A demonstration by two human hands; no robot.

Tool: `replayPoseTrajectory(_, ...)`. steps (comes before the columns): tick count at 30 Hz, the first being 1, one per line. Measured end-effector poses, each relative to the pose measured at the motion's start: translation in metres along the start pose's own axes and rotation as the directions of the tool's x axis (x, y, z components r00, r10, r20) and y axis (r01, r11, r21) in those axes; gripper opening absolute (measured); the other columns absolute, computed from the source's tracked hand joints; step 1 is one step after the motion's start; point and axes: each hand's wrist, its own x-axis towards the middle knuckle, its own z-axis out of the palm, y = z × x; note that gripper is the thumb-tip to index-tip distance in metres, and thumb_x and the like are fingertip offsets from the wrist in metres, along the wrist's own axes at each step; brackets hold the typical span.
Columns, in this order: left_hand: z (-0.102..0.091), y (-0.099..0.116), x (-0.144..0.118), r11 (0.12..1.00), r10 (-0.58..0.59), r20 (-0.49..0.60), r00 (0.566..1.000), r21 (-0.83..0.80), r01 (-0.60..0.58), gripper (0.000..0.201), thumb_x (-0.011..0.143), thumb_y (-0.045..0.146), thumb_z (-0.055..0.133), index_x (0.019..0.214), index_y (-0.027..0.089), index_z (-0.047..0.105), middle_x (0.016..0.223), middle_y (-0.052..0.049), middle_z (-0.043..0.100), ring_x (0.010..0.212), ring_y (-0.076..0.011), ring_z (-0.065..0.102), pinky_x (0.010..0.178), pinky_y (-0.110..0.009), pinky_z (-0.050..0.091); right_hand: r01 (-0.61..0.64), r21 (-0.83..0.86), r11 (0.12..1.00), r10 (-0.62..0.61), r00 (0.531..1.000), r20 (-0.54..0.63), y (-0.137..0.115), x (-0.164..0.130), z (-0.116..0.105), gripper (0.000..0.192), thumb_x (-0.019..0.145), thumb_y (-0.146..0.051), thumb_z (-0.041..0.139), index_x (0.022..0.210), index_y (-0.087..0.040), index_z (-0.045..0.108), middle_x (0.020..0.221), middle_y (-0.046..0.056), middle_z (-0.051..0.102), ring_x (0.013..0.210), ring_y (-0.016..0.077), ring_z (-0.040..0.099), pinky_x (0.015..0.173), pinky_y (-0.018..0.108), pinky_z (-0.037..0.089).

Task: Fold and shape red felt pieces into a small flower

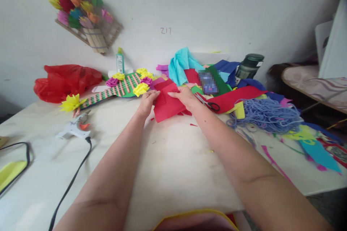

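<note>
Both hands, left hand (146,103) and right hand (185,96), fingers pinching a soft, creased red crepe-paper sheet (166,106) on the pale worktop (168,162).

Both forearms are bare up to the elbows, with no sleeves visible. The hands, left hand (146,101) and right hand (184,97), have no gloves. No rings or watch can be seen.

Red paper sheet (168,105), folded, creased, lying flat on the table's far side

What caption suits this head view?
Both hands, left hand and right hand, hold red paper beside scissors.
</note>
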Motion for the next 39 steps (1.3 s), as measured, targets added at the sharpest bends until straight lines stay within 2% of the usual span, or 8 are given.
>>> replayPoseTrajectory(5, 0.0, 0.002, -0.003, 0.997, -0.019, 0.046, 0.999, 0.069, 0.016, 0.024, 0.066, 0.036, 0.062, 0.058, 0.016, 0.05, 0.048, 0.005, 0.039, 0.044, -0.0065, 0.03, 0.044, -0.023, 0.018, 0.0, -0.067, 0.998, 0.002, 0.999, 0.032, -0.001, 0.002, -0.005, 0.015, 0.063, -0.02, 0.073, 0.074, -0.015, 0.064, 0.067, 0.001, 0.068, 0.059, 0.015, 0.062, 0.066, 0.032, 0.052)
replayPoseTrajectory(14, 0.0, -0.004, -0.005, 0.997, -0.026, 0.059, 0.998, 0.068, 0.022, 0.028, 0.066, 0.038, 0.063, 0.057, 0.016, 0.05, 0.049, 0.004, 0.042, 0.045, -0.0067, 0.033, 0.045, -0.023, 0.02, 0.015, -0.122, 0.992, -0.001, 0.993, 0.118, 0.003, 0.002, -0.008, 0.024, 0.059, -0.024, 0.076, 0.078, -0.015, 0.066, 0.065, 0.0, 0.067, 0.062, 0.0155, 0.063, 0.065, 0.031, 0.052)
replayPoseTrajectory(18, 0.002, -0.004, -0.007, 0.999, -0.03, 0.069, 0.997, 0.046, 0.026, 0.027, 0.066, 0.038, 0.064, 0.056, 0.016, 0.051, 0.048, 0.004, 0.042, 0.044, -0.0069, 0.033, 0.045, -0.023, 0.021, 0.042, -0.187, 0.981, -0.022, 0.994, 0.108, 0.004, 0.003, -0.008, 0.018, 0.063, -0.022, 0.074, 0.078, -0.016, 0.067, 0.067, 0.001, 0.067, 0.067, 0.0171, 0.064, 0.068, 0.032, 0.052)
replayPoseTrajectory(23, 0.003, -0.002, -0.009, 0.999, -0.033, 0.039, 0.999, -0.004, 0.033, 0.028, 0.065, 0.038, 0.065, 0.056, 0.016, 0.052, 0.048, 0.004, 0.043, 0.044, -0.0069, 0.034, 0.045, -0.022, 0.023, 0.075, -0.181, 0.981, -0.064, 0.996, 0.064, 0.012, 0.009, -0.011, 0.016, 0.062, -0.024, 0.074, 0.076, -0.018, 0.068, 0.067, 0.0, 0.067, 0.07, 0.0183, 0.064, 0.068, 0.032, 0.052)
replayPoseTrajectory(31, -0.001, -0.007, -0.007, 0.992, -0.086, 0.044, 0.995, -0.091, 0.09, 0.024, 0.062, 0.036, 0.065, 0.057, 0.017, 0.051, 0.048, 0.004, 0.043, 0.043, -0.0066, 0.035, 0.044, -0.022, 0.023, 0.155, -0.151, 0.976, -0.137, 0.983, 0.121, 0.025, 0.018, -0.016, 0.022, 0.067, -0.031, 0.068, 0.084, -0.017, 0.07, 0.073, 0.0, 0.069, 0.068, 0.0149, 0.063, 0.07, 0.03, 0.051)
replayPoseTrajectory(36, -0.002, -0.009, -0.006, 0.992, -0.088, 0.04, 0.995, -0.086, 0.091, 0.023, 0.061, 0.034, 0.065, 0.056, 0.016, 0.051, 0.049, 0.004, 0.044, 0.042, -0.006, 0.035, 0.043, -0.021, 0.024, 0.152, -0.158, 0.976, -0.131, 0.982, 0.136, 0.02, 0.014, -0.015, 0.029, 0.068, -0.03, 0.067, 0.094, -0.018, 0.07, 0.084, 0.002, 0.071, 0.074, 0.0158, 0.064, 0.072, 0.032, 0.051)
replayPoseTrajectory(39, -0.002, -0.008, -0.006, 0.986, -0.105, 0.054, 0.993, -0.128, 0.111, 0.024, 0.061, 0.034, 0.067, 0.056, 0.016, 0.051, 0.049, 0.004, 0.044, 0.042, -0.0057, 0.035, 0.042, -0.021, 0.024, 0.194, -0.162, 0.967, -0.173, 0.975, 0.137, 0.016, 0.011, -0.015, 0.028, 0.068, -0.025, 0.067, 0.095, -0.02, 0.071, 0.092, 0.002, 0.071, 0.081, 0.0146, 0.064, 0.079, 0.032, 0.05)
